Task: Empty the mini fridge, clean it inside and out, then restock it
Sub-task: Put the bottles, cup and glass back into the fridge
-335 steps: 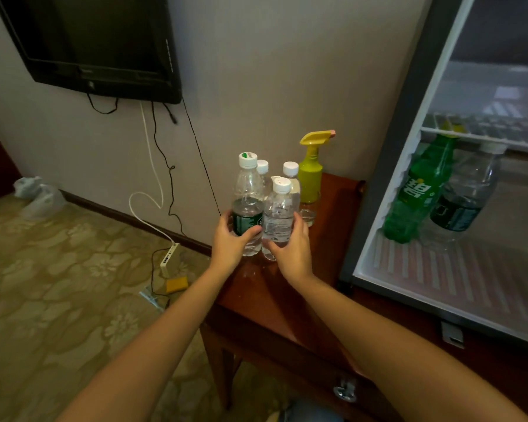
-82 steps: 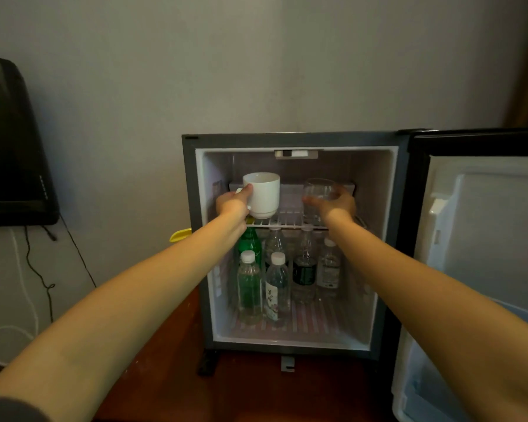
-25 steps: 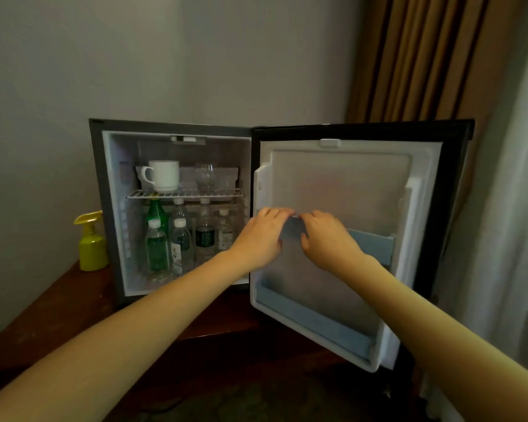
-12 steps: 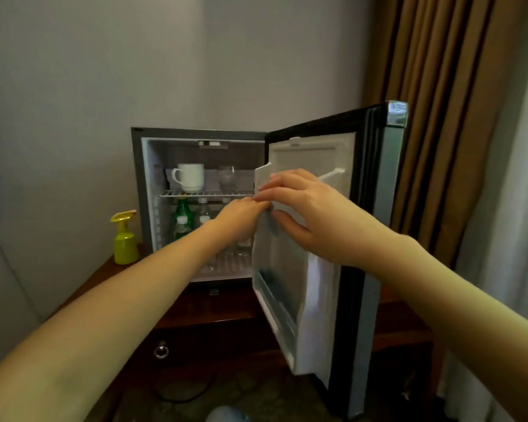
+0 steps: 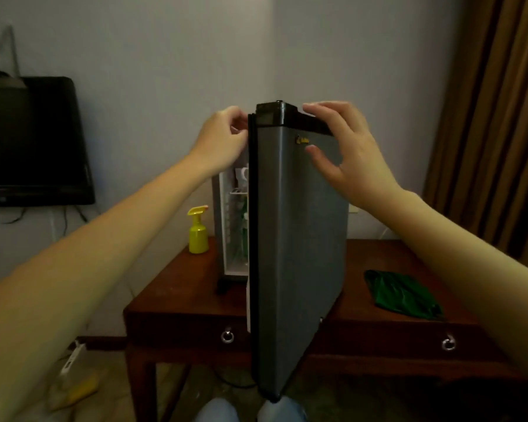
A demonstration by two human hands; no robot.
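The mini fridge stands on a dark wooden table (image 5: pixel 177 287). Its grey door (image 5: pixel 299 223) is swung almost edge-on toward me. My left hand (image 5: pixel 223 138) curls its fingers round the door's top inner edge. On the outer side, my right hand (image 5: pixel 348 153) has its fingers spread, with the fingertips on the black top trim and the thumb on the grey face. Through the narrow gap I see the white interior (image 5: pixel 230 239), part of a white cup (image 5: pixel 243 173) on the wire shelf and a green bottle (image 5: pixel 244 236) below. The other contents are hidden by the door.
A yellow spray bottle (image 5: pixel 198 231) stands on the table left of the fridge. A green cloth (image 5: pixel 403 295) lies on the table to the right. A black TV (image 5: pixel 34 141) hangs on the left wall, brown curtains (image 5: pixel 494 117) at right. A power strip (image 5: pixel 70 360) lies on the floor.
The door has swung further toward shut, now showing its grey outer face. My right hand moved from the door's inner side to its outer top; my left hand rose to the top inner edge.
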